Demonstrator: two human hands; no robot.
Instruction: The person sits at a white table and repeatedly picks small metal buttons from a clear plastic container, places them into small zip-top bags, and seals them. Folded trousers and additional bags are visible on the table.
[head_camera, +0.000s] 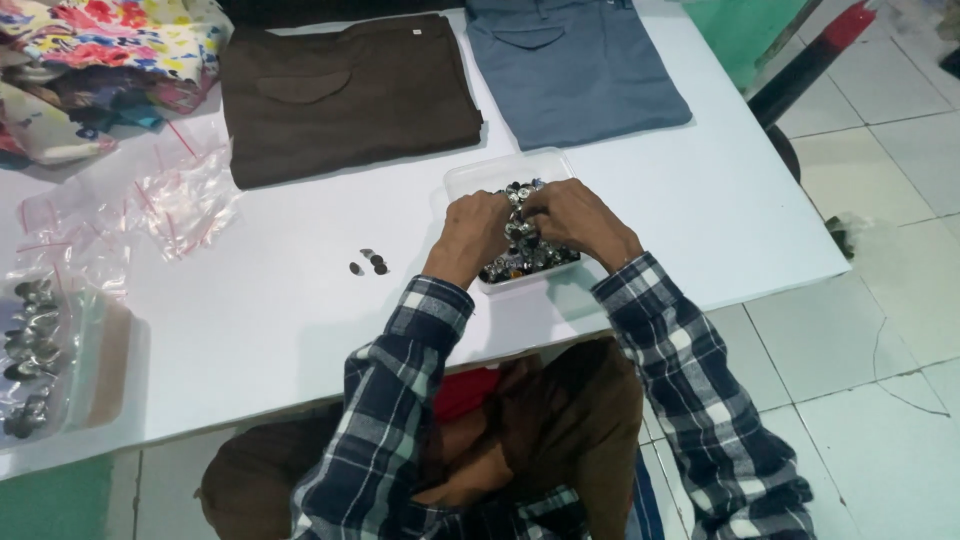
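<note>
At frame centre, the left hand (476, 225) and right hand (572, 220) pinch small silvery metal buttons (524, 240) inside a clear rectangular plastic tray (480, 175) on the white table (280, 330).

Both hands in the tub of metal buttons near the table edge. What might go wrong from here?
1. The plastic tub sits close to the table's front edge; a nudge from the left hand or right hand may tip it off.
2. It is heaped with metal buttons; digging could spill some.
3. The loose buttons on the table could roll away or get lost.
</note>
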